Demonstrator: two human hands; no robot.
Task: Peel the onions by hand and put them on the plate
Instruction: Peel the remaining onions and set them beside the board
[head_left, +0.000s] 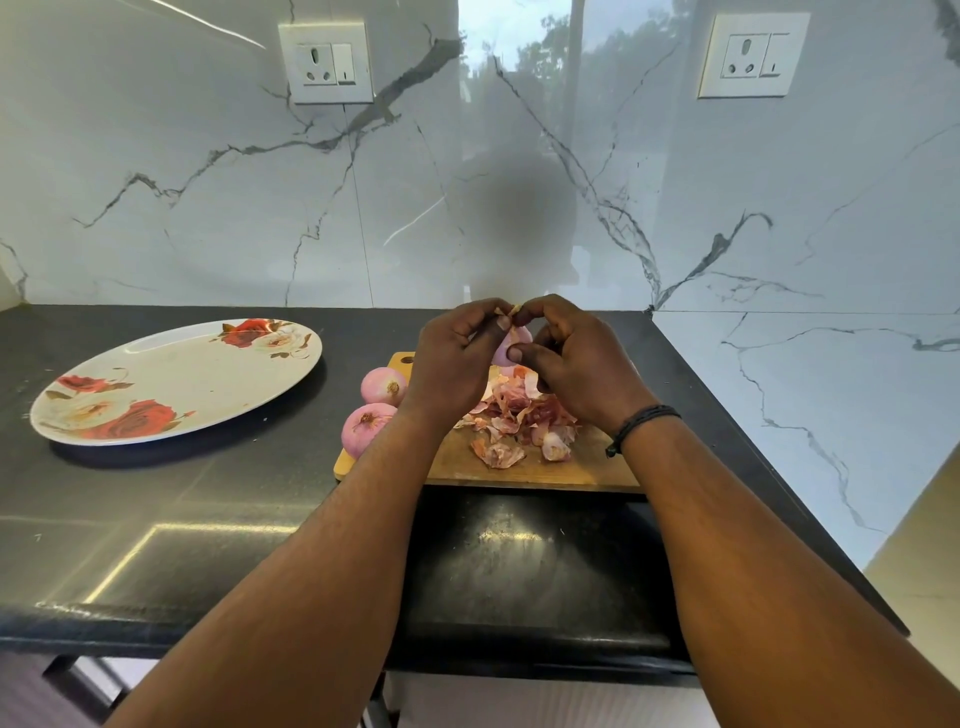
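Note:
Both hands hold one pale pink onion (511, 344) above the wooden cutting board (582, 467). My left hand (457, 358) curls round its left side, and its fingertips pinch a bit of dry skin at the top. My right hand (571, 358) grips the onion from the right, thumb on its front. Two peeled pink onions (383, 385) (363, 427) sit at the board's left edge. A heap of reddish skins (519, 415) lies on the board under my hands. The oval flowered plate (171, 382) lies to the left with nothing on it.
The black counter (156, 519) meets a white marble wall at the back and at the right. Two wall sockets (326, 62) (753, 54) sit high on the back wall. The counter's front edge runs just below my forearms.

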